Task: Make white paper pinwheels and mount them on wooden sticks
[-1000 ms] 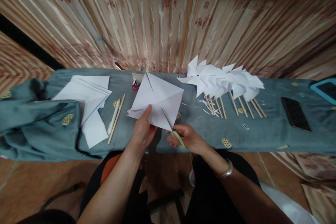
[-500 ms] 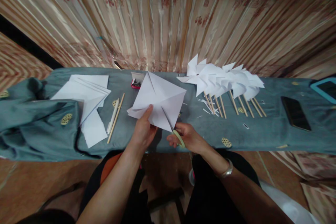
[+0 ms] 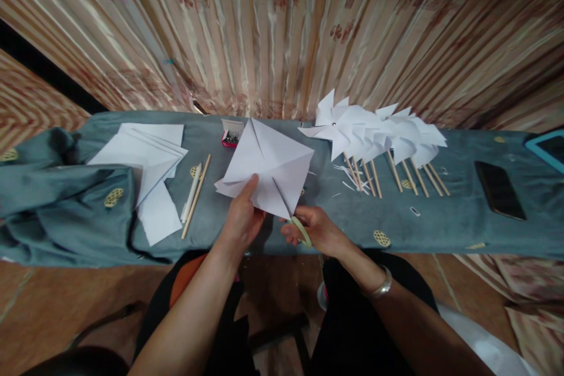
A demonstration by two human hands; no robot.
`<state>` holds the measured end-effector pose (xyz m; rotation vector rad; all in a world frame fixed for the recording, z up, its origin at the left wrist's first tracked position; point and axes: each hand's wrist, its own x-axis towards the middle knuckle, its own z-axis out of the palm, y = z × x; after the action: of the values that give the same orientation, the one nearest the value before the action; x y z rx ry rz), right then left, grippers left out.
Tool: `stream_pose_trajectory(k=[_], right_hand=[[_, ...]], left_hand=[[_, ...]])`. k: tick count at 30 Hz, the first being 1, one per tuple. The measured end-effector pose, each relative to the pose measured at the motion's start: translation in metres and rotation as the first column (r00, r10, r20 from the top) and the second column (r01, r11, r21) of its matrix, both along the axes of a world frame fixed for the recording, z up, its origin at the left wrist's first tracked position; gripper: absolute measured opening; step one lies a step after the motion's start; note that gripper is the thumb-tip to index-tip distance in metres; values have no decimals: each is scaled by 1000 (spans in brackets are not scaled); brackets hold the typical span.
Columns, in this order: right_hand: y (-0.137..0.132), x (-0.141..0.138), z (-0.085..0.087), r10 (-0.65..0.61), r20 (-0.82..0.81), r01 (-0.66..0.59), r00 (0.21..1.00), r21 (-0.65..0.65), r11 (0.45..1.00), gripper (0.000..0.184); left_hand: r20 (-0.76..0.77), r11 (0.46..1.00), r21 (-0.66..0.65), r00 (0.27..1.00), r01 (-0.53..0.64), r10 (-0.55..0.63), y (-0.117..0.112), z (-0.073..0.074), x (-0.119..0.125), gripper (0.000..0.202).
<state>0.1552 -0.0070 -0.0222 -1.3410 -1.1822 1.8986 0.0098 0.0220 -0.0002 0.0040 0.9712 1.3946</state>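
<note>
A white paper square (image 3: 277,158) with crease lines is held up over the cloth, one corner pointing toward me. My left hand (image 3: 245,211) pinches its near left side, thumb on top and fingers underneath. Slits run inward from the far corner and the near corner. My right hand (image 3: 315,228) is closed round the pale green handle of a pair of scissors (image 3: 301,231). Their dark blade lies along the slit at the near corner. Behind the paper's left edge sits a small red box (image 3: 230,140) of metal pins, its lid up.
White paper sheets (image 3: 161,217) lie at the left, beside a white pen (image 3: 191,194) and a wooden stick (image 3: 196,197). Several paper pinwheels (image 3: 379,132) on sticks overlap at the right, with paper scraps (image 3: 348,179) near them. Further right lies a black phone (image 3: 500,190) on the grey-green cloth (image 3: 352,226).
The view has shifted slightly. Both hands, the paper and the scissors keep almost the same position; the blade still lies at the near corner's slit.
</note>
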Motion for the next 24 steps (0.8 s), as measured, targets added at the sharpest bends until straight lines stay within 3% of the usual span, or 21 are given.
stream_pose_trajectory(k=[8,18,24], right_hand=[[1,0,-3,-11,34,10,999,5,1000,47],[1,-2,-5,-38,-1,38,999,-12,999,48],[0,-2,-3,-15,20,14,1000,27,1000,44]], left_hand=[[-8,1000,-23,1000,19,-19,0,2,1,27],[-24,999,-28,1000,18,-19,0,4,1,14],[-14,999,-24,1000,25,-25,0,3,1,17]])
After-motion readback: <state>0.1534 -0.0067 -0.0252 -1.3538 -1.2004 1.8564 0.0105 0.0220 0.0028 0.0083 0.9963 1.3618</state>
